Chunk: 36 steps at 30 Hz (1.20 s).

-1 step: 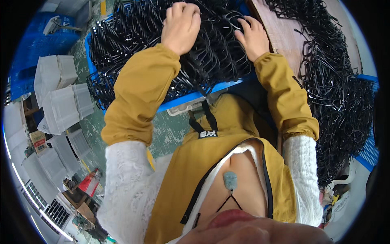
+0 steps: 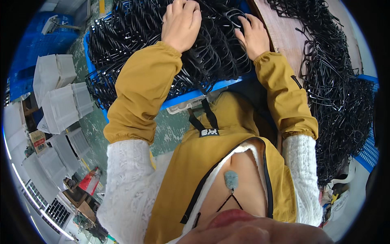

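Note:
Glossy black thin looped pieces (image 2: 221, 57) lie heaped in rows in a blue crate (image 2: 219, 86) in front of me; their exact kind I cannot make out. My left hand (image 2: 181, 25) rests on the heap at the far middle, back up, fingers curled down over the pieces. Its fingertips are partly hidden. Toward the crate's right side, my right hand (image 2: 256, 37) reaches in among the loops with bent fingers. Thumb and forefinger stand apart there, and a black loop runs close by the fingertips.
Right of the crate, a pale wooden board (image 2: 286, 38) adjoins a large tangled pile of black pieces (image 2: 333, 93). A blue mesh basket (image 2: 367, 150) shows beneath that pile. White plastic bins (image 2: 61, 105) stand on the left, over a worn green floor (image 2: 168, 128).
Both hands have shifted very slightly toward the far side. The heap looks the same.

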Each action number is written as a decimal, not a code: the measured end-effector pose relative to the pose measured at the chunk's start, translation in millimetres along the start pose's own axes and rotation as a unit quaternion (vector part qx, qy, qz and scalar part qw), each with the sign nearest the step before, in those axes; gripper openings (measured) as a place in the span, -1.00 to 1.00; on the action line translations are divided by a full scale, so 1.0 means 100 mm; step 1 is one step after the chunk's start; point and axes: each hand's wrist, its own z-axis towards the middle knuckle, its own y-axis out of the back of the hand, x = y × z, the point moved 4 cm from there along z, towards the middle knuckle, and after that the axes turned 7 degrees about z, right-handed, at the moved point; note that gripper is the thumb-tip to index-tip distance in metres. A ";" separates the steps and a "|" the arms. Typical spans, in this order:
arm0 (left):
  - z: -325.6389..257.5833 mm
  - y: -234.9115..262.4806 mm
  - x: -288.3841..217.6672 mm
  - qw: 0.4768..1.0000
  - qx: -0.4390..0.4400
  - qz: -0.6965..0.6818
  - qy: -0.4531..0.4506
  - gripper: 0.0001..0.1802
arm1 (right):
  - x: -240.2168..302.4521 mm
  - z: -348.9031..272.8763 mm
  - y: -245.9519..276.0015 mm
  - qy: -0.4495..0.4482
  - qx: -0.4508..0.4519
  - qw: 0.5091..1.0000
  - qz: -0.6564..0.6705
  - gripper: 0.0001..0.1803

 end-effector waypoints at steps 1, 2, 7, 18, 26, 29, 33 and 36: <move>0.06 -0.01 0.03 0.999 -0.047 0.013 0.001 -0.68 | -0.01 -0.01 -0.05 0.010 -0.007 1.000 -0.006 -0.44; 0.08 0.01 0.03 0.995 -0.093 0.027 0.005 -0.71 | -0.03 0.00 -0.05 0.010 0.000 1.000 0.013 -0.44; 0.06 0.11 0.00 0.993 -0.108 0.018 0.035 -0.86 | 0.07 0.04 0.35 -0.079 -0.051 0.954 0.284 -0.49; 0.15 0.35 -0.03 0.973 -0.060 0.192 -0.113 -0.79 | 1.70 -0.75 0.29 0.319 0.019 0.939 0.126 -0.08; 0.07 0.05 -0.40 0.984 -0.089 0.155 0.007 -0.82 | 1.62 -1.12 -0.02 0.233 -0.096 0.954 0.161 -0.30; 0.17 0.08 -0.38 0.982 -0.062 0.177 0.003 -0.81 | 1.67 -1.07 0.19 0.217 -0.042 0.964 0.146 -0.33; 0.04 0.13 -0.50 0.993 -0.053 0.106 0.010 -0.66 | 1.29 -0.83 0.66 0.172 -0.103 0.963 0.180 -0.41; -0.41 -0.06 -0.63 0.995 -0.029 0.010 0.099 -0.47 | 0.68 -0.55 0.61 -0.021 -0.163 0.980 0.114 -0.29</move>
